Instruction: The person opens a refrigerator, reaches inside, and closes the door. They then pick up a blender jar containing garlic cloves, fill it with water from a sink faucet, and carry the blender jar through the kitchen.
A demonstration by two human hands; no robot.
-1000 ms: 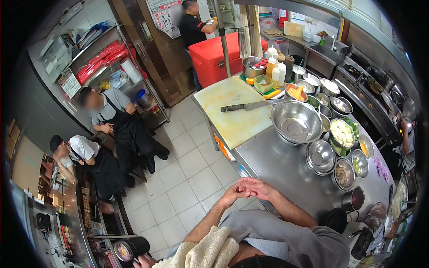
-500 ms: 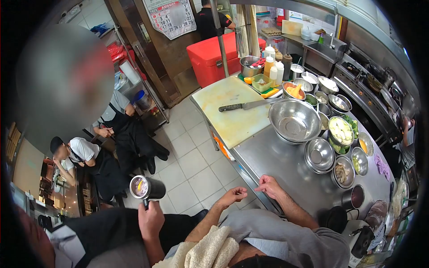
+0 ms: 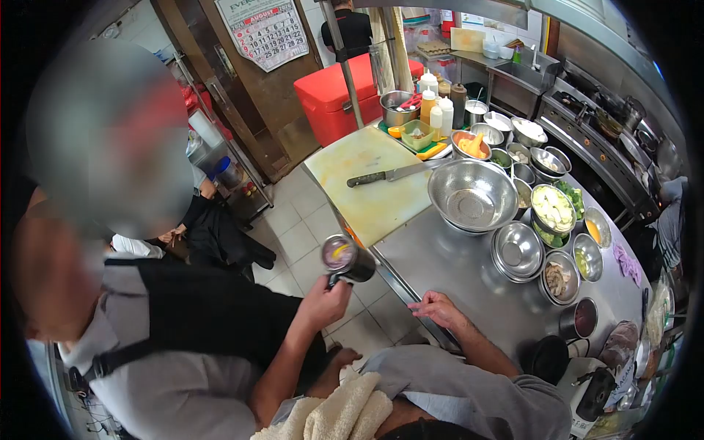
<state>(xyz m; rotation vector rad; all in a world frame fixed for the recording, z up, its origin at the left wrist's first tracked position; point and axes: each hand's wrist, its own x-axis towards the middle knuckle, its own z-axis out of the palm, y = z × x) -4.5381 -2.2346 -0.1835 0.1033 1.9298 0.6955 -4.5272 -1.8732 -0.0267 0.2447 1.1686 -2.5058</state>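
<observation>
My right hand (image 3: 438,309) is over the front edge of the steel table (image 3: 411,253), with its fingers loosely stretched to the left and nothing in them. Low in front of my body is my left hand (image 3: 343,359), partly covered by a co-worker's forearm, so its fingers cannot be made out well. The co-worker's hand (image 3: 323,304) grips the handle of a black mug (image 3: 356,262), whose contents include something yellow like a citrus slice. The mug is left of my right hand, apart from it.
On the table are a cutting board (image 3: 367,165) with a knife (image 3: 389,174), a large steel bowl (image 3: 473,194), stacked bowls (image 3: 518,249) and several bowls of ingredients. A red cooler (image 3: 323,99) stands behind. The co-worker (image 3: 198,293) is close on my left.
The co-worker has moved in from the left, carrying the mug toward the table edge. My left hand has drawn back toward my body; my right hand has moved little, its fingers spreading slightly.
</observation>
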